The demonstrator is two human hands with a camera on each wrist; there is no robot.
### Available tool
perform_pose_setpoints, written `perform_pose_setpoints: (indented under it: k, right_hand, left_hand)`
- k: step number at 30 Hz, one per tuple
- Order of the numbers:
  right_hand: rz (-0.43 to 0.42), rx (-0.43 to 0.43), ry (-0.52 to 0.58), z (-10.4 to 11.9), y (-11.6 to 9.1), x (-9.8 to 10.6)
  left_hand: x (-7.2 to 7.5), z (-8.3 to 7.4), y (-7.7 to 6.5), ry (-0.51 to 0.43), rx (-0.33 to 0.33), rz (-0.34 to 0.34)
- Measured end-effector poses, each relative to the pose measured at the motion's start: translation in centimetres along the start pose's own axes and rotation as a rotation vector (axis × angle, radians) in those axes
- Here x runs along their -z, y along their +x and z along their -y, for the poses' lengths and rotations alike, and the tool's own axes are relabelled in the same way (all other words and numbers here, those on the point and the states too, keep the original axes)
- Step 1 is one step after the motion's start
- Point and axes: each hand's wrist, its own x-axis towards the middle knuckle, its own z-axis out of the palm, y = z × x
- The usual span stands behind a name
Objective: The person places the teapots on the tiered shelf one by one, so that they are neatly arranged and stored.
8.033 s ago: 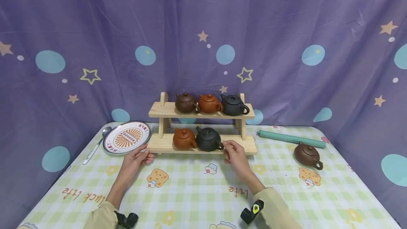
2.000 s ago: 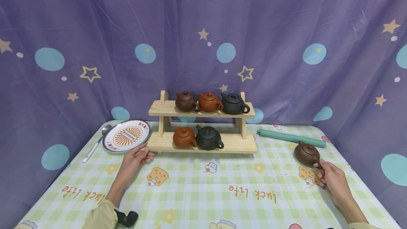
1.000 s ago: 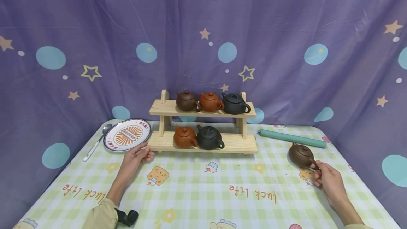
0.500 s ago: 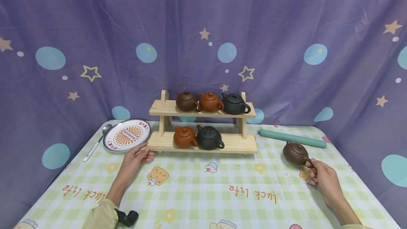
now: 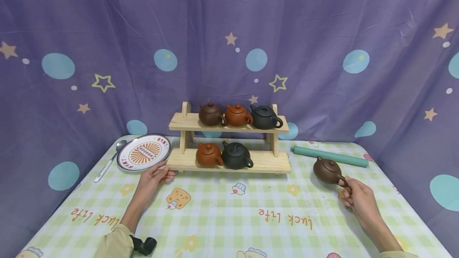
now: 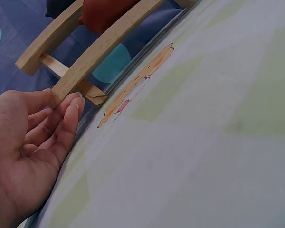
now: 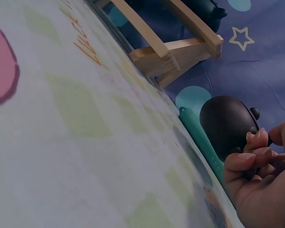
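At the right, my right hand [image 5: 362, 202] pinches the handle of a dark brown teapot [image 5: 327, 170]. In the right wrist view this teapot [image 7: 225, 124] hangs above the cloth, its shadow falling below it. My left hand [image 5: 150, 182] holds the left front corner of a two-tier wooden shelf [image 5: 265, 161], thumb and fingers on the end of the lower board [image 6: 92, 59]. On the top tier stand a brown teapot [image 5: 210, 114], an orange-brown teapot [image 5: 237, 115] and a black teapot [image 5: 263, 118]. The lower tier bears an orange-brown teapot [image 5: 208, 155] and a black teapot [image 5: 235, 156].
A patterned plate [image 5: 144, 153] lies left of the shelf, with a spoon [image 5: 109, 164] beside it. Behind the held teapot lies a green rolled stick [image 5: 330, 155]. The checked tablecloth [image 5: 222, 226] reaches back to a purple curtain [image 5: 215, 19].
My right hand has left the lower black teapot, taken the brown teapot by its handle, lifted it and moved it leftward. My left hand has stayed at the shelf corner.
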Motion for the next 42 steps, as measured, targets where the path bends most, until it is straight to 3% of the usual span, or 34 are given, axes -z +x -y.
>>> perform_pose_setpoints:
  k: [26,42]
  right_hand:
    - [0.01,-0.018,-0.043,0.9,0.1,-3.3]
    - [0.058,0.031,-0.037,1.6,0.4,-5.7]
  left_hand:
    - [0.0,-0.2,0.0,0.031,0.025,-0.007]
    - [-0.1,-0.1,0.2,0.008,0.012,-0.009]
